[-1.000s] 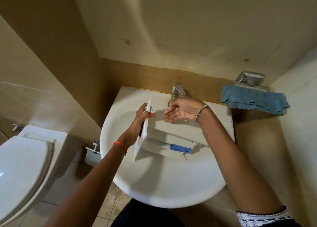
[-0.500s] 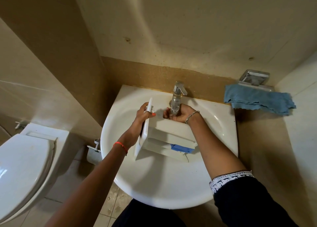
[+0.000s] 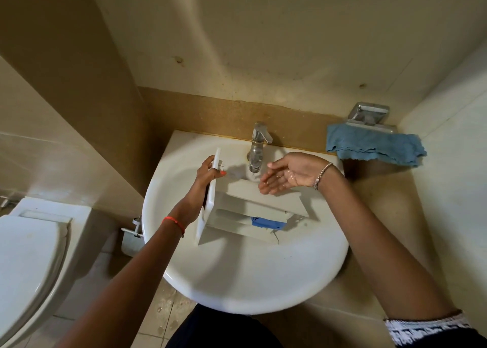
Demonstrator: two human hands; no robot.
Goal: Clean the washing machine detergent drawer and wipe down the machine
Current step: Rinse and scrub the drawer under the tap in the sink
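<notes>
Drawer (image 3: 259, 199) in sink (image 3: 237, 289); blue cloth (image 3: 374, 147) right, toilet (image 3: 29, 255) left.

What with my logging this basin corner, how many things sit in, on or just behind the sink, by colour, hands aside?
White: 2, sink and detergent drawer
Blue: 1, cloth
Chrome: 2, tap and wall holder
Total: 5

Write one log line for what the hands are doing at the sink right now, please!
left hand: grips detergent drawer in sink | right hand: open, wet, palm up by tap | blue cloth: hanging, untouched
</notes>
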